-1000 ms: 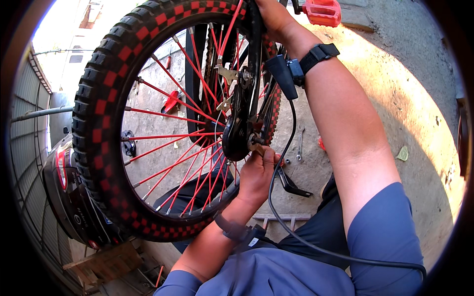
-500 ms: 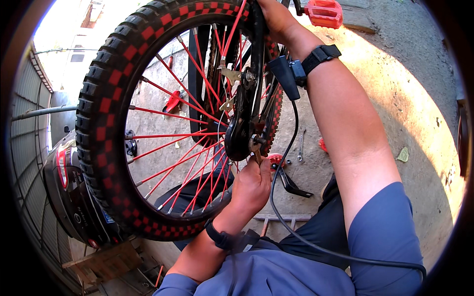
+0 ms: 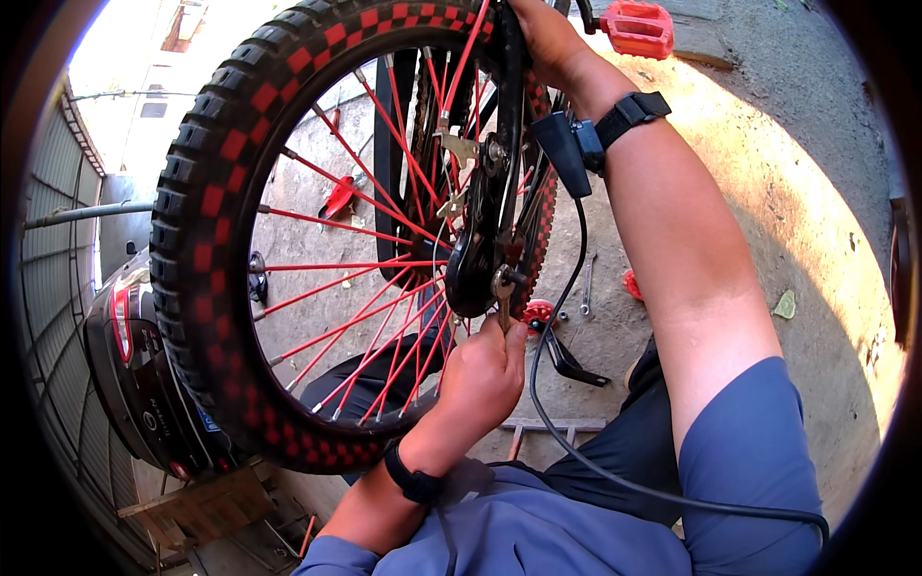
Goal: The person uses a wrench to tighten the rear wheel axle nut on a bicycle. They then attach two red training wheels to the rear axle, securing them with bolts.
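Concrete floor point(image 3: 816, 384) below, wrench point(image 3: 504, 305) in left hand point(image 3: 483, 376)

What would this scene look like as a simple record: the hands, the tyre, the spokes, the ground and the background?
Left hand: grips a wrench, its head at the axle
Right hand: at the black frame, fingers mostly hidden
Tyre: black with red checks
Spokes: red
Ground: another wrench and a leaf
Background: dark car at left
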`<act>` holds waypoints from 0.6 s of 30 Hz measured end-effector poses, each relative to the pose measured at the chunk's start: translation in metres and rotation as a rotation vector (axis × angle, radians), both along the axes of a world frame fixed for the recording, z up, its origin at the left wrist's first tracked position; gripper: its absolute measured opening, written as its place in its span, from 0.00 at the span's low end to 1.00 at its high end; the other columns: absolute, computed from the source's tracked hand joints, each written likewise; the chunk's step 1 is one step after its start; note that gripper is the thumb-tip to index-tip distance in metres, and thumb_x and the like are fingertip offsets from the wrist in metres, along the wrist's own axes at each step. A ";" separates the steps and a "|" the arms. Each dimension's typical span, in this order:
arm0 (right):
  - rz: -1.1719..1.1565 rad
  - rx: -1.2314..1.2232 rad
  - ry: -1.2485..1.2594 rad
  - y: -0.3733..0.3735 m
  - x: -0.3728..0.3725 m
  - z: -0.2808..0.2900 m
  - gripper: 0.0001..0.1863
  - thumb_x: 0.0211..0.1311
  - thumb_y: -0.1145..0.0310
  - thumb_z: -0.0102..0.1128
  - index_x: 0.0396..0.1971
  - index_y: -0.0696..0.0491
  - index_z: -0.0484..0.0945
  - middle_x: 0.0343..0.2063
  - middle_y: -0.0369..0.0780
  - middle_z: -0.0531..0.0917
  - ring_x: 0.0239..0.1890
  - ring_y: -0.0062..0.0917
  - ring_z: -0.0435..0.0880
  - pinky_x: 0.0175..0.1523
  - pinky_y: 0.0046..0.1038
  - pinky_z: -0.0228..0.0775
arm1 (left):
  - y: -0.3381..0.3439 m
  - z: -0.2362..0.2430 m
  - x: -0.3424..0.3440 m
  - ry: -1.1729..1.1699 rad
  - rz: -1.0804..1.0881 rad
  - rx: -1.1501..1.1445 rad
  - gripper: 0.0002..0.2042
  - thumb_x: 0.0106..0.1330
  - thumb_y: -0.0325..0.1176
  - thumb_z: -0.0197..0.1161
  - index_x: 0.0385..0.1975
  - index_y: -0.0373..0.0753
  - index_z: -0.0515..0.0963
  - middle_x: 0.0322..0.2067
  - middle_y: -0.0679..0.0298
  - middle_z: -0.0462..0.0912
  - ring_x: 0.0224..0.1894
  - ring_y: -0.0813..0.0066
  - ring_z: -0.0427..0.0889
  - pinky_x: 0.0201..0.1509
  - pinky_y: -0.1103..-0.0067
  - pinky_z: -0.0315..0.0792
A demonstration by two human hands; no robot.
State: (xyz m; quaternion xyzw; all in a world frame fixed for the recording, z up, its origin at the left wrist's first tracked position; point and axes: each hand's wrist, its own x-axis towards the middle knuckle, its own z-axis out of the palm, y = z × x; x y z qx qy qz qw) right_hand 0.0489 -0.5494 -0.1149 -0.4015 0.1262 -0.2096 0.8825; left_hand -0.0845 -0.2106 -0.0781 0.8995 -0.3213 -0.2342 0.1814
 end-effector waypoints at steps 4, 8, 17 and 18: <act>0.068 0.056 -0.096 0.001 0.004 -0.008 0.39 0.67 0.29 0.49 0.37 0.56 0.86 0.33 0.39 0.88 0.36 0.26 0.84 0.46 0.27 0.76 | 0.006 -0.007 -0.004 0.115 0.091 -0.003 0.11 0.77 0.38 0.54 0.40 0.34 0.74 0.22 0.57 0.80 0.20 0.68 0.83 0.27 0.72 0.74; 0.066 0.150 -0.046 0.018 -0.005 0.010 0.39 0.68 0.30 0.48 0.40 0.57 0.85 0.33 0.39 0.88 0.35 0.26 0.85 0.45 0.26 0.77 | 0.003 -0.006 -0.007 0.140 0.163 -0.030 0.11 0.76 0.40 0.55 0.42 0.38 0.75 0.25 0.44 0.82 0.30 0.38 0.82 0.30 0.53 0.73; -0.081 -0.026 0.020 0.025 -0.014 0.012 0.39 0.65 0.26 0.48 0.46 0.49 0.85 0.39 0.37 0.88 0.41 0.23 0.84 0.54 0.28 0.74 | 0.028 -0.034 -0.012 0.291 0.090 -0.005 0.19 0.81 0.39 0.45 0.62 0.37 0.72 0.41 0.64 0.88 0.26 0.79 0.79 0.32 0.79 0.75; -0.084 -0.082 0.060 0.027 -0.019 0.014 0.38 0.64 0.25 0.46 0.48 0.45 0.85 0.43 0.34 0.88 0.44 0.22 0.83 0.56 0.29 0.71 | 0.033 -0.038 -0.014 0.306 0.088 -0.043 0.19 0.81 0.39 0.46 0.64 0.37 0.71 0.41 0.64 0.87 0.26 0.80 0.78 0.32 0.79 0.75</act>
